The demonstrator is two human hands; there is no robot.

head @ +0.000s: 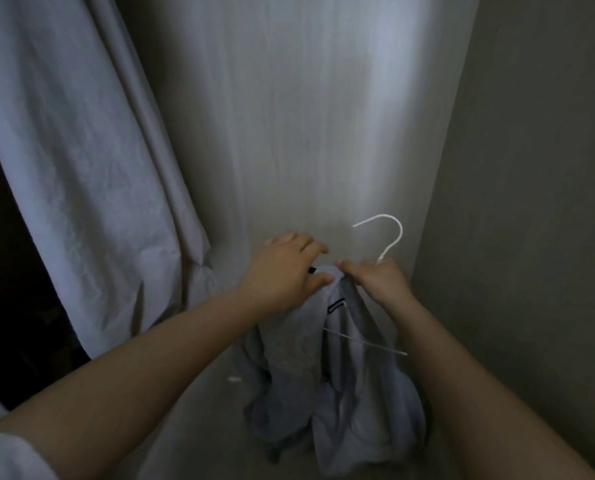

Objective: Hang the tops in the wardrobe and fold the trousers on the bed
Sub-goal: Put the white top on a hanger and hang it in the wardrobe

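Note:
A light grey top (344,393) hangs limp in front of me, its neck bunched between both hands. My left hand (282,268) grips the collar on the left side, thumb pressed into the fabric. My right hand (375,278) holds the collar together with the neck of a white wire hanger (394,233), whose hook sticks up above my fingers. One thin arm of the hanger shows across the cloth below. A small label is visible inside the neckline.
A pale curtain (81,168) hangs at the left beside a dark opening (8,289). A light panel (306,116) faces me and a darker wall (538,202) closes the right side, forming a narrow corner.

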